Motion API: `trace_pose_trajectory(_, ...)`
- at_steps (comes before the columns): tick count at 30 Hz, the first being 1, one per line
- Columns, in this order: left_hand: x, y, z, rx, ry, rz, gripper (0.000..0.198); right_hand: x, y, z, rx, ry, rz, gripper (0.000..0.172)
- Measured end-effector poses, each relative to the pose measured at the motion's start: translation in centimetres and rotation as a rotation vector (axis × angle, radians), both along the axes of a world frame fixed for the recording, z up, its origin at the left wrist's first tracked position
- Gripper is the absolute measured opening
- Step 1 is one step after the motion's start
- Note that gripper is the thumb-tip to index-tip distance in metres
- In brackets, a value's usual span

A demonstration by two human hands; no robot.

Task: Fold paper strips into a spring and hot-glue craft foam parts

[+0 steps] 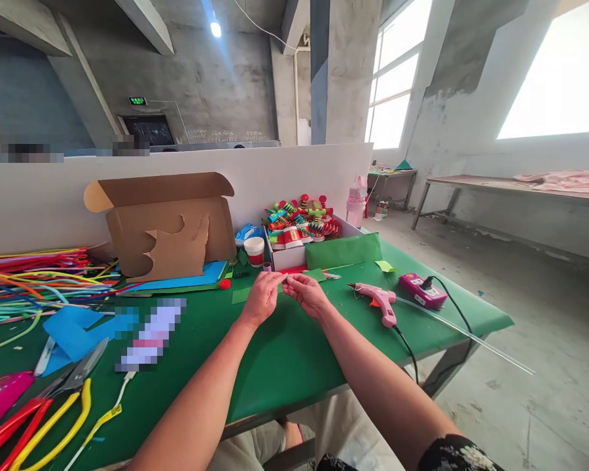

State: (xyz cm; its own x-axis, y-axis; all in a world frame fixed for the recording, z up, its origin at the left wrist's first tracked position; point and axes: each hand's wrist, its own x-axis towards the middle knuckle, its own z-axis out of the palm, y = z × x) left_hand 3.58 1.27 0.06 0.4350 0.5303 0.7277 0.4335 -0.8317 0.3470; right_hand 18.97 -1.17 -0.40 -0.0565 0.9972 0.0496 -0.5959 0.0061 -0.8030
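My left hand (264, 298) and my right hand (306, 293) meet over the green table, fingertips pinched together. Something tiny and dark seems to sit between them, too small to name. Beyond them is a white box (349, 229) full of colourful paper-cup crafts (299, 221) with coiled pieces. A stack of red and white paper cups (254, 252) stands left of the box, with a red pompom (225, 284) nearby. Green paper strips (242, 296) lie close to my left hand. To the right of my right hand rests a pink glue gun (380, 299) with a clear glue stick.
A torn cardboard box (171, 229) stands at the back left, beside many coloured pipe cleaners (44, 281). Scissors (73, 386), pliers-like red handles (17, 425) and a blurred phone (152, 337) on a cable lie left. A magenta power socket (423, 291) and its cord are right.
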Motion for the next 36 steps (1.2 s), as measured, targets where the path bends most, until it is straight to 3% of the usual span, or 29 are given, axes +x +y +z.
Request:
trace_pose_trajectory(10, 1.1, -0.8, -0.7, 0.067, 0.045, 0.010, 0.055, 0.8, 0.0, -0.2, -0.046, 0.013, 0.005, 0.023)
trace_pose_trajectory(13, 1.0, -0.4, -0.8, -0.011, -0.046, -0.014, 0.048, 0.9, 0.0, -0.3, -0.058, 0.009, 0.021, 0.022)
trace_pose_trajectory(20, -0.9, 0.7, -0.1, -0.248, -0.272, 0.071, 0.038, 0.9, 0.2, -0.1, -0.082, 0.037, 0.023, 0.025)
trace_pose_trajectory(36, 0.4, -0.2, -0.1, -0.044, 0.003, -0.026, 0.045, 1.0, 0.0, 0.1, -0.056, -0.010, 0.029, 0.019)
